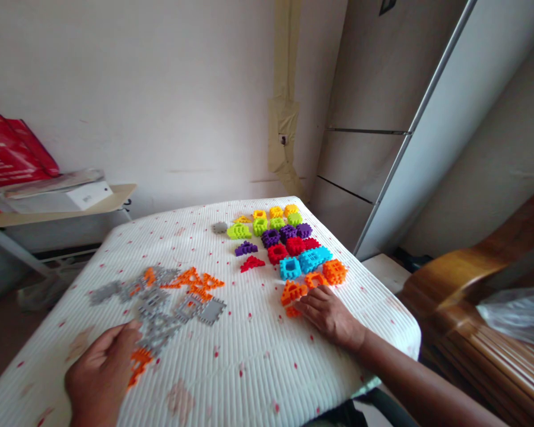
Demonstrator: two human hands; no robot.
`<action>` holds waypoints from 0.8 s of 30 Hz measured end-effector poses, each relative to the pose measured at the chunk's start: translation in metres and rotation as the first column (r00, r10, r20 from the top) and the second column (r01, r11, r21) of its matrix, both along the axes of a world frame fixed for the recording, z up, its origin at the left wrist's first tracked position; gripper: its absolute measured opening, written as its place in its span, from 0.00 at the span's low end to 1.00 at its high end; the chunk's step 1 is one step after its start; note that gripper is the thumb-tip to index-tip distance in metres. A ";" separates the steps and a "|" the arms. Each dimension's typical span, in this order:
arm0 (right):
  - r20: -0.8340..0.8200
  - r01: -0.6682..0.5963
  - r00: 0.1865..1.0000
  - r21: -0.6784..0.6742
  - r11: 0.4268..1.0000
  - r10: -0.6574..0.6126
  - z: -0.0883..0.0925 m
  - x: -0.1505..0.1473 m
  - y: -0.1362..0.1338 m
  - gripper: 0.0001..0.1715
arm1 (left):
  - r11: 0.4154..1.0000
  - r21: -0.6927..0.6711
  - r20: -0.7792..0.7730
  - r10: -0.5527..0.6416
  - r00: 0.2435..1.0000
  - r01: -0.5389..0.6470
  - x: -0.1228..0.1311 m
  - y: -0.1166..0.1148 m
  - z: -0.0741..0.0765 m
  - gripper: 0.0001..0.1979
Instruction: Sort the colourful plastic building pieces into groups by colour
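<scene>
My left hand is at the lower left, its fingers closed on an orange interlocking toy piece that sticks out beside them. Just beyond it lies a loose pile of grey interlocking pieces with orange triangular pieces among and beside them. On the right, my right hand has its fingers bent down onto a small orange piece, partly hidden by the fingertips. Touching that spot is an orange triangular piece, in a row with an orange open square and an orange block.
Rows of blue, red, purple, green and yellow pieces run toward the far edge of the cloth-covered table. A side table stands left, a wooden chair right.
</scene>
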State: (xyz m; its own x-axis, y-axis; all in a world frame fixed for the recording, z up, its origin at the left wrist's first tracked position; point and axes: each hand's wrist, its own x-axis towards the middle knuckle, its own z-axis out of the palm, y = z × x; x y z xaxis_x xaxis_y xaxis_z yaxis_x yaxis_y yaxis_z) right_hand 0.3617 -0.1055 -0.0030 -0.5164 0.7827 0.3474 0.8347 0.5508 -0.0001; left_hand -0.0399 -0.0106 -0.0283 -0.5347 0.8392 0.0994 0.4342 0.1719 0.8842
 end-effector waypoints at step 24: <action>-0.318 0.062 0.941 -0.169 0.984 -0.114 -0.002 0.012 -0.005 0.13 | 1.000 -0.011 -0.038 -0.004 0.999 0.004 0.014 -0.009 0.021 0.14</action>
State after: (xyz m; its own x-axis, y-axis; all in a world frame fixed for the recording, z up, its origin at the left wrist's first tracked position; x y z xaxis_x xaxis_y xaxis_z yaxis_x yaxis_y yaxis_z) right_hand 0.3734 -0.1109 -0.0052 -0.3224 0.8772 0.3557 0.8198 0.4466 -0.3583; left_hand -0.0259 -0.0198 -0.0069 -0.5274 0.8424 0.1107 0.4686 0.1796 0.8650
